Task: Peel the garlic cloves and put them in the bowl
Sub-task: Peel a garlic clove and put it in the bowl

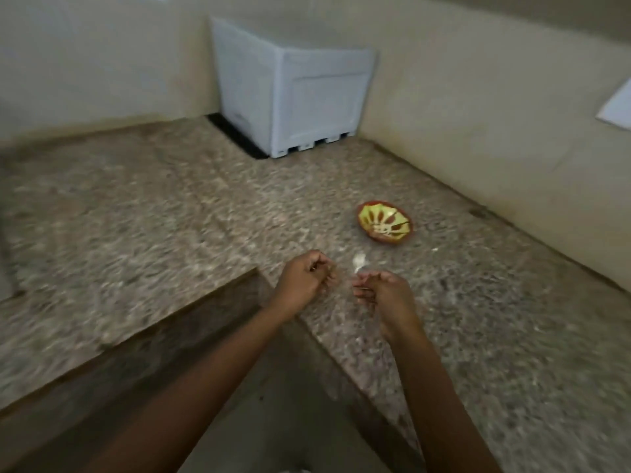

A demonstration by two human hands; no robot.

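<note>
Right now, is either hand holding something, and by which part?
The right hand seems to pinch a white garlic piece by its lower end. The left hand is curled; blur hides whether it holds anything.

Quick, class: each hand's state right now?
Left hand: fingers curled; contents cannot be told.
Right hand: apparently pinching a white garlic piece.

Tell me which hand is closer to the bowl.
The right hand: the yellow-and-red bowl sits on the counter just beyond it. The left hand is farther off, toward the counter's inner corner.
</note>
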